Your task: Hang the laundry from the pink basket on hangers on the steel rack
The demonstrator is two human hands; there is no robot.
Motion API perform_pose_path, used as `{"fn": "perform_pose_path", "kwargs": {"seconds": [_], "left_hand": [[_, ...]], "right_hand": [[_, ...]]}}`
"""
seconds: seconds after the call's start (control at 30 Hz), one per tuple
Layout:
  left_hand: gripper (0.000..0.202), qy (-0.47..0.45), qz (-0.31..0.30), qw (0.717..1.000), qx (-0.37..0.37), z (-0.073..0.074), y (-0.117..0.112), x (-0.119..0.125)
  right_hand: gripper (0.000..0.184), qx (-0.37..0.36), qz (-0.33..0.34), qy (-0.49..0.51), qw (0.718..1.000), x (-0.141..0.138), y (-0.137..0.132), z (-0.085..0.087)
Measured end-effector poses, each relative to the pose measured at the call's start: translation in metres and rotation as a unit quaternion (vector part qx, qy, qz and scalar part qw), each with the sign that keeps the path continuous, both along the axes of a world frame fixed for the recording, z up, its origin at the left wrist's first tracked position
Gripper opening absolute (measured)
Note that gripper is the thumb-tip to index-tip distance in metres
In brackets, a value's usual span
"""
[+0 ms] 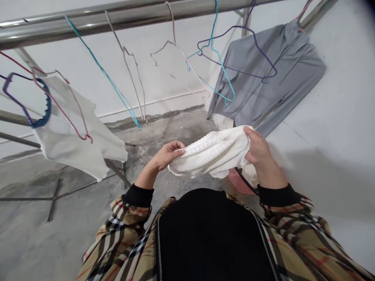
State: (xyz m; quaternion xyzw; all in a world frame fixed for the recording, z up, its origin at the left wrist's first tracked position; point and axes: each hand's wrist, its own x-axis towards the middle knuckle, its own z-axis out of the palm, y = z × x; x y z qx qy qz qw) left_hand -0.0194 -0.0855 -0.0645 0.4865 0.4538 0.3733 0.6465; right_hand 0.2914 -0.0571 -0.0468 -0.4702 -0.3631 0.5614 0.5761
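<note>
A white knitted cloth piece (209, 154) with a scalloped, openwork edge is stretched between my hands, in front of my body. I cannot tell what kind of garment it is. My left hand (168, 155) pinches its left end between thumb and fingers. At the other end my right hand (258, 144) is closed around the gathered fabric, its thumb on top. The cloth hangs in soft folds below both grips. Above it, several wire hangers dangle from the metal rail, among them a turquoise hanger (218, 58) and a purple hanger (254, 39).
The steel rail (88, 25) crosses the top. A white garment with a blue neckline (70, 117) hangs at left, beside a red hanger (70, 105). A grey hooded top (263, 70) hangs at right. Below my right hand is something pink (238, 181). Metal stand legs (54, 199) rest on the concrete floor.
</note>
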Motion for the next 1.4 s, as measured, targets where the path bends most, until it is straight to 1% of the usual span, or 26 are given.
{"fn": "perform_pose_path", "kwargs": {"seconds": [0.1,0.2,0.33,0.4,0.47,0.53,0.63,0.77,0.83,0.87,0.93,1.0,1.1,1.17,1.2,1.27,1.33,1.4], "left_hand": [[0.029,0.015,-0.021,0.998,0.053,-0.013,0.004,-0.006],[0.026,0.044,-0.02,0.995,0.083,-0.03,0.007,-0.01],[0.018,0.093,0.016,0.987,0.127,-0.054,0.007,-0.008],[0.013,0.138,0.023,0.977,0.158,-0.064,0.006,-0.005],[0.018,0.193,0.016,0.962,0.192,-0.073,0.004,0.001],[0.03,0.236,-0.01,0.946,0.22,-0.079,0.001,0.009],[0.041,0.256,-0.092,0.93,0.246,-0.084,-0.004,0.02],[0.041,0.224,-0.207,0.92,0.245,-0.088,-0.015,0.028],[0.038,0.206,-0.243,0.919,0.234,-0.092,-0.023,0.03],[0.038,0.204,-0.25,0.918,0.231,-0.095,-0.027,0.033],[0.046,0.219,-0.239,0.916,0.237,-0.103,-0.035,0.041],[0.051,0.24,-0.201,0.917,0.248,-0.113,-0.041,0.054],[0.036,0.243,-0.145,0.925,0.253,-0.124,-0.044,0.07],[0.029,0.227,-0.127,0.932,0.252,-0.125,-0.041,0.073],[0.028,0.221,-0.116,0.936,0.25,-0.123,-0.039,0.071],[0.028,0.215,-0.082,0.942,0.243,-0.113,-0.034,0.057],[0.028,0.22,-0.033,0.947,0.232,-0.098,-0.03,0.034],[0.027,0.235,0.018,0.944,0.232,-0.08,-0.026,0.008]], "right_hand": [[0.022,-0.037,-0.031,0.028,0.998,0.002,-0.004,0.008],[0.019,-0.034,-0.014,0.024,0.999,0.001,-0.01,0.016],[0.021,-0.012,0.018,0.002,1.0,-0.004,-0.02,0.027],[0.022,-0.004,0.026,-0.001,1.0,-0.008,-0.026,0.033],[0.023,-0.007,0.032,0.008,0.999,-0.013,-0.031,0.039],[0.025,-0.013,0.041,0.02,0.999,-0.017,-0.035,0.044],[0.027,-0.017,0.048,0.027,0.998,-0.021,-0.039,0.047],[0.027,-0.007,0.038,0.012,0.999,-0.023,-0.04,0.045],[0.027,-0.002,0.034,0.006,0.999,-0.023,-0.041,0.042],[0.027,-0.003,0.032,0.007,0.999,-0.022,-0.041,0.041],[0.027,-0.009,0.03,0.014,0.999,-0.022,-0.042,0.038],[0.026,-0.017,0.029,0.025,0.999,-0.021,-0.043,0.036],[0.025,-0.017,0.03,0.018,0.999,-0.019,-0.044,0.035],[0.025,-0.01,0.031,0.005,0.999,-0.017,-0.045,0.034],[0.026,-0.008,0.027,0.003,1.0,-0.016,-0.046,0.033],[0.025,-0.003,0.009,0.01,1.0,-0.013,-0.046,0.03],[0.023,0.002,-0.008,0.012,1.0,-0.008,-0.045,0.026],[0.019,0.007,-0.014,0.002,1.0,-0.001,-0.044,0.019]]}}
